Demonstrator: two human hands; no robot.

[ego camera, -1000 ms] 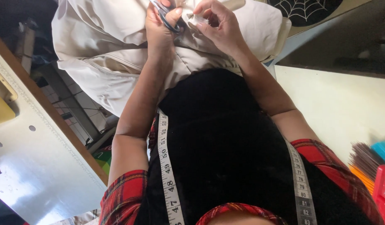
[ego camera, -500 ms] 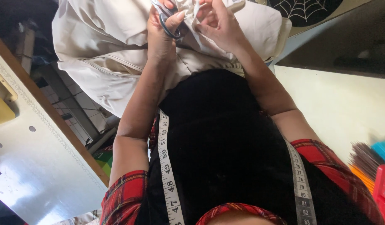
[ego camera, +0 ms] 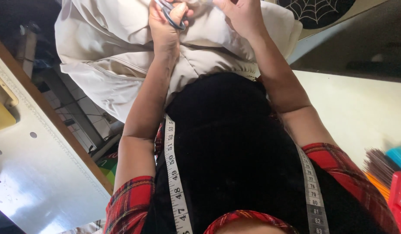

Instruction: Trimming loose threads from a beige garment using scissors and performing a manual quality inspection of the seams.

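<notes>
My left hand [ego camera: 165, 30] is shut on a pair of small dark-handled scissors [ego camera: 173, 18] near the top edge of the view. Just to its right, my right hand [ego camera: 240, 15] pinches a fold of the cream fabric [ego camera: 109, 52], and its fingertips are cut off by the frame. The fabric lies bunched over my lap, with a seam running across it. The scissor blades point toward the pinched fold, but where they meet it is out of view. A white tape measure [ego camera: 174, 182] hangs around my neck over a black top with red plaid sleeves.
A white sewing table with a wooden edge [ego camera: 48, 169] runs along the left, with a yellow part [ego camera: 1, 118] on it. A pale tabletop [ego camera: 361, 108] lies to the right, holding coloured tools [ego camera: 393, 173]. A black spiderweb-patterned piece [ego camera: 315, 11] sits at top right.
Both hands have shifted a little toward the top of the view with the scissors and the fabric fold. More of the fingers are now cut off by the frame.
</notes>
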